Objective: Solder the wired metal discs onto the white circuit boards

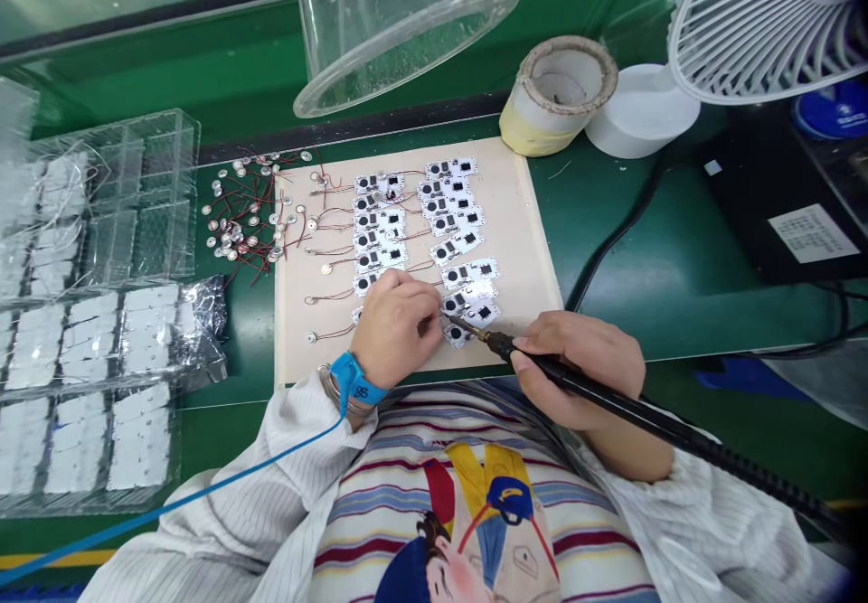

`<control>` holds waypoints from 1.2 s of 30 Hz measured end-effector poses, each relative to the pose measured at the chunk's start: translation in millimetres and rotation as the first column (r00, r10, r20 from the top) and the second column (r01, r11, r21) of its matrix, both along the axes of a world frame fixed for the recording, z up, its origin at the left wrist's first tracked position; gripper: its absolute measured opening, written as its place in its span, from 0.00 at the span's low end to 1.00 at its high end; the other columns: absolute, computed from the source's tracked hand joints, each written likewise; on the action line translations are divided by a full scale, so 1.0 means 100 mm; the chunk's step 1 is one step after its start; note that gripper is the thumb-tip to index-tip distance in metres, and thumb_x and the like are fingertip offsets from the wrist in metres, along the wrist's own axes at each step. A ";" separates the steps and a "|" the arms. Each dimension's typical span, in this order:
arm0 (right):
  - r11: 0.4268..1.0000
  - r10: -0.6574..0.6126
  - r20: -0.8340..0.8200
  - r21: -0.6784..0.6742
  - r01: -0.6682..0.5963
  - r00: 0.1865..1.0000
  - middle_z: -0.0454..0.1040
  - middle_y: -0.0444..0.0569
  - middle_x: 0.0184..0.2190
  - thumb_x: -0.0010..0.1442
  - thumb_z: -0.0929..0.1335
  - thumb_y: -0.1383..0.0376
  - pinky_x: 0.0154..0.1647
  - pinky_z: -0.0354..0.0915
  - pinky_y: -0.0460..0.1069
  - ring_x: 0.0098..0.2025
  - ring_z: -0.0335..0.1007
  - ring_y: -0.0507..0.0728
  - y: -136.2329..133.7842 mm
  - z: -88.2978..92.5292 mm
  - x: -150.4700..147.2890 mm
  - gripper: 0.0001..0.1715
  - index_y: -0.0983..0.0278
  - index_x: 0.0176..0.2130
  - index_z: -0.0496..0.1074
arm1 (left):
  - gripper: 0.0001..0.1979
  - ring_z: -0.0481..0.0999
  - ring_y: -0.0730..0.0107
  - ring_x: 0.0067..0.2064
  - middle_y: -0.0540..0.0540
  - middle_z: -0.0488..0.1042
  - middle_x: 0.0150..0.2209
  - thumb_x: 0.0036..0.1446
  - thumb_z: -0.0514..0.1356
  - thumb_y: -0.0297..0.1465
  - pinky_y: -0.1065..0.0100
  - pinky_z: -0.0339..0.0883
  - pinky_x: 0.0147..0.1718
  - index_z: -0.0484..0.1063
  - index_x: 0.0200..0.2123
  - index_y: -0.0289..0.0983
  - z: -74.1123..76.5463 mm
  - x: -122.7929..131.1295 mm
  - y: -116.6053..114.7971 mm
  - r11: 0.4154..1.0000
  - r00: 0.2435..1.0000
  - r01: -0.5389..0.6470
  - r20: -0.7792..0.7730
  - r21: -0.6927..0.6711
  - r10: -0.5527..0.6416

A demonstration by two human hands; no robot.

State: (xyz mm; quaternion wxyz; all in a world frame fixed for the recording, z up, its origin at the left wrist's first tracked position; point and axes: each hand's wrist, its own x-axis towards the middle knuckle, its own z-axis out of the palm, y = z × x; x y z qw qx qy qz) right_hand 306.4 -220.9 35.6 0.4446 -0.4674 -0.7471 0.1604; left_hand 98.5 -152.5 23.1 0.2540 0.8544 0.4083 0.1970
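My right hand (pixel 587 368) grips a black soldering iron (pixel 542 370), its tip touching or just above the lower boards of the right column. Beside that tip, my left hand (pixel 399 327) is closed with fingertips pinched; what sits between them is hidden, perhaps too small to see. A blue wrist strap (pixel 359 381) circles the left wrist. Two columns of small white circuit boards (pixel 469 273) lie on a beige mat (pixel 420 151). Thin red wires run from the left column to small round metal discs (pixel 311 337). The left hand covers some of the lower boards.
A pile of wired discs (pixel 237 232) lies left of the mat, near clear trays (pixel 146 223) holding white boards. A clear funnel hood (pixel 407 51) hangs above. A tape-wrapped pot (pixel 560 97), white dish (pixel 641 113), fan (pixel 766 24) and black box (pixel 766 196) stand rightward.
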 end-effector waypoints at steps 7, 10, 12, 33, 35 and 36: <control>1.000 0.001 0.017 -0.010 -0.001 1.000 0.72 0.43 0.23 0.53 0.67 0.71 0.23 0.68 0.49 0.23 0.70 0.54 -0.01 0.00 -0.01 0.09 0.57 0.34 0.66 | 0.07 0.71 0.66 0.38 0.50 0.79 0.34 0.50 0.58 0.22 0.59 0.64 0.45 0.69 0.23 0.37 0.00 0.00 0.00 1.000 1.000 -0.009 0.005 -0.010 0.009; 1.000 0.003 0.031 0.006 -0.003 1.000 0.72 0.43 0.23 0.52 0.67 0.71 0.23 0.68 0.49 0.23 0.70 0.54 0.00 0.02 -0.02 0.10 0.57 0.34 0.65 | 0.07 0.71 0.65 0.38 0.50 0.80 0.34 0.50 0.58 0.22 0.59 0.64 0.45 0.70 0.23 0.37 0.00 0.01 0.01 1.000 1.000 -0.014 -0.001 -0.018 0.014; 1.000 0.003 0.043 0.016 -0.004 0.999 0.72 0.43 0.23 0.52 0.67 0.71 0.24 0.69 0.48 0.23 0.70 0.53 0.00 0.02 -0.03 0.10 0.57 0.34 0.65 | 0.07 0.71 0.66 0.38 0.49 0.80 0.34 0.50 0.57 0.22 0.58 0.64 0.45 0.70 0.23 0.37 0.01 0.01 0.01 1.000 1.000 -0.014 -0.006 -0.021 0.014; 0.987 -0.096 -0.091 0.120 0.107 0.991 0.71 0.42 0.22 0.50 0.69 0.73 0.21 0.68 0.46 0.22 0.70 0.52 0.02 0.08 0.10 0.09 0.60 0.32 0.69 | 0.07 0.71 0.64 0.40 0.48 0.79 0.35 0.52 0.57 0.23 0.57 0.65 0.46 0.72 0.25 0.37 0.01 0.00 -0.01 1.000 0.999 -0.012 -0.045 -0.020 0.011; 0.985 -0.131 -0.092 0.103 0.140 0.987 0.72 0.42 0.23 0.51 0.70 0.72 0.22 0.68 0.47 0.23 0.70 0.53 0.01 0.08 0.13 0.09 0.59 0.32 0.69 | 0.06 0.70 0.63 0.40 0.47 0.79 0.36 0.53 0.58 0.24 0.56 0.66 0.45 0.72 0.26 0.37 0.03 0.01 -0.03 1.000 0.998 -0.019 -0.056 0.000 0.019; 0.983 -0.150 -0.088 0.092 0.158 0.985 0.72 0.43 0.24 0.51 0.70 0.71 0.23 0.69 0.48 0.24 0.71 0.54 0.00 0.09 0.14 0.09 0.58 0.33 0.69 | 0.05 0.70 0.62 0.40 0.47 0.78 0.36 0.53 0.58 0.24 0.56 0.66 0.45 0.73 0.27 0.37 0.05 0.01 -0.05 1.000 0.998 -0.025 -0.057 0.017 0.026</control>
